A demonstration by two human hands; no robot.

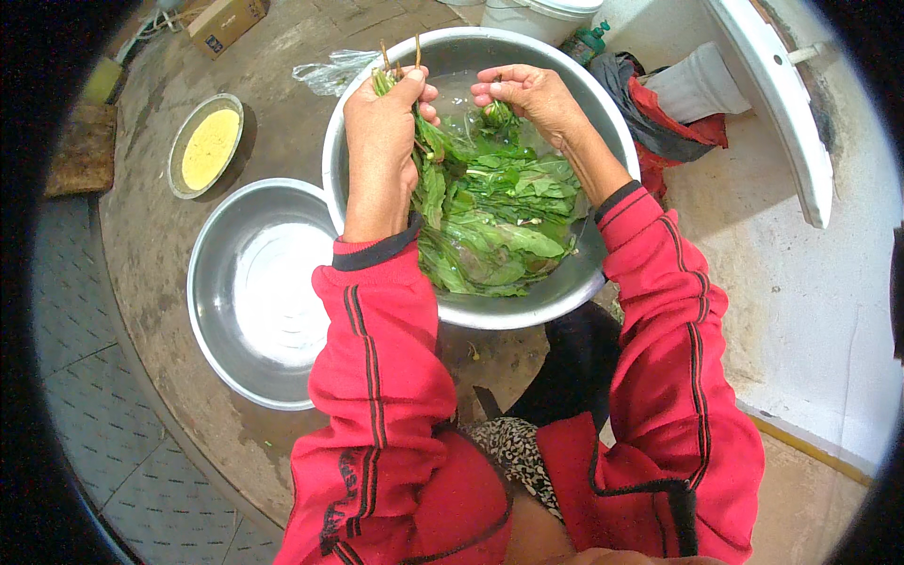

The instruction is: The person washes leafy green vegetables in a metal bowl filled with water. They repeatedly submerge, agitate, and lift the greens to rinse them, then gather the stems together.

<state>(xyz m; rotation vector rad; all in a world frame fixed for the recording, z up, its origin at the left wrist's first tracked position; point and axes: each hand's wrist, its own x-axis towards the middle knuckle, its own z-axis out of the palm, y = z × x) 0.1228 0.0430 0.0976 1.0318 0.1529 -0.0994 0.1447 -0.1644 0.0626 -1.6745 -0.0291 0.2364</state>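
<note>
My left hand [385, 134] grips a bunch of leafy greens [432, 187] by the stems, above the left side of a large metal basin [480, 318]. Brown root ends poke up past my thumb, and the leaves hang down into the basin. Over its far right part, my right hand [526, 95] pinches a small dark-tipped piece of greens [498, 116] between thumb and fingers. More loose greens [505, 240] lie in water in the basin below both hands. Left of this basin stands a second metal basin [275, 296] with nothing in it.
A bowl of yellow meal [210, 150] sits at the left. Behind the large basin are a clear plastic bag [333, 73], a white bucket [537, 27] and a green bottle [586, 44]. A white washbasin [784, 120] juts out at the right. Upper left stands a cardboard box [226, 25].
</note>
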